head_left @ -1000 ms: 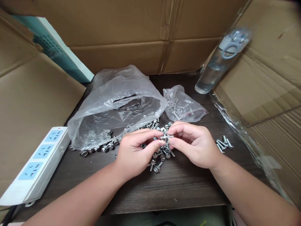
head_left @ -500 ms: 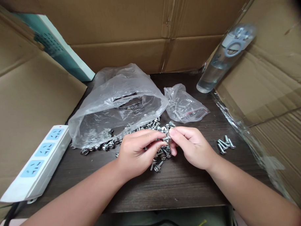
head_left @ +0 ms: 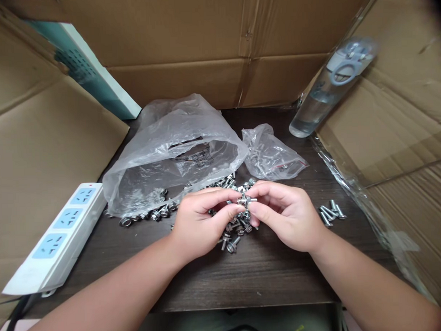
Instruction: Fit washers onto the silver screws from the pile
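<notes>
1. Both my hands are closed in a fingertip pinch. My left hand (head_left: 202, 219) and my right hand (head_left: 285, 216) meet over a small steel bolt with washers (head_left: 246, 200), which lies sideways between them, just above the pile.
2. The step in hand looks like working on this one bolt and its washers; exactly what my fingers are doing on it is too small to tell.
3. The next move calls for a steady pinch, since the parts are small and the loose pile of bolts (head_left: 233, 231) sits right under my fingers.
4. That pile spreads over the dark wood surface (head_left: 246, 280) and reaches under the edge of a large plastic bag (head_left: 170, 181). A small zip bag (head_left: 272, 156) lies just behind my right hand.
5. My open room is the stretch of wood in front of my hands, up to the front edge. A power strip (head_left: 60, 238) sits to the left, a small group of bolts (head_left: 330, 213) lies well to the right, and a cardboard flap (head_left: 50, 176) walls in the left side.
</notes>
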